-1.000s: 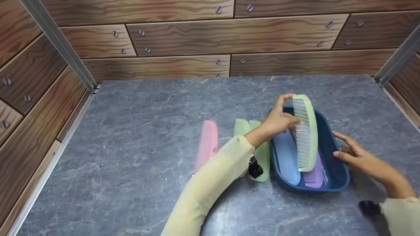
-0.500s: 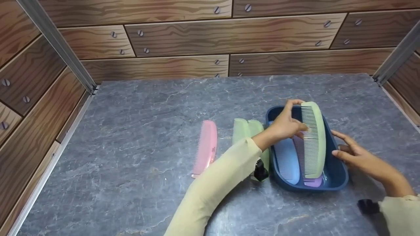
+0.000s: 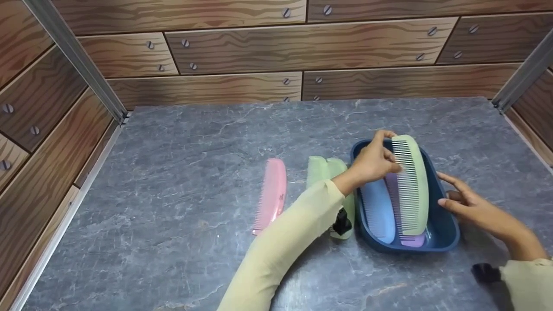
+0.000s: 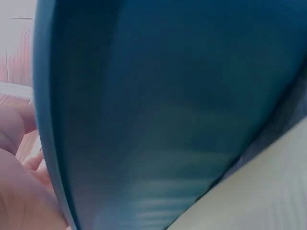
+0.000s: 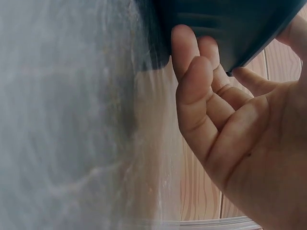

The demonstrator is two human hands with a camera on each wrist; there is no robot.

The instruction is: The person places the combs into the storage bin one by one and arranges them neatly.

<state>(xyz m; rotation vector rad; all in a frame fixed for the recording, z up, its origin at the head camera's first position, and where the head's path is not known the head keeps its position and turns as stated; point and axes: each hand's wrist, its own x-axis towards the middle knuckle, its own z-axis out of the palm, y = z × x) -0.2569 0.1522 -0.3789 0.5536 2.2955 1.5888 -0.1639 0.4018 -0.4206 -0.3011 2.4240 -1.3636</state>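
Observation:
My left hand [image 3: 375, 160] pinches a light green comb [image 3: 415, 190] by its toothed side, holding it upright over a dark blue plastic tub [image 3: 447, 235]. Inside the tub lie a blue comb [image 3: 380, 211] and, partly covered by the green one, a purple comb [image 3: 413, 241]. At the tub's right side, my right hand [image 3: 475, 209] rests its fingertips against the outer wall, with the thumb at the rim; the right wrist view shows these fingers [image 5: 194, 91] loosely bent. The tub's wall [image 4: 158, 110] fills most of the left wrist view and hides the held comb.
Left of the tub, two light green combs [image 3: 319, 170] lie side by side on the grey marbled tabletop [image 3: 173, 194], partly under my left sleeve [image 3: 281, 242]. Farther left is a pink comb [image 3: 271, 194]. Wood-patterned panels [image 3: 276, 47] stand behind the table and at its sides.
My left hand has moved slightly right and toward me with the green comb, which now stands more over the purple comb. The right hand has stayed at the tub's side.

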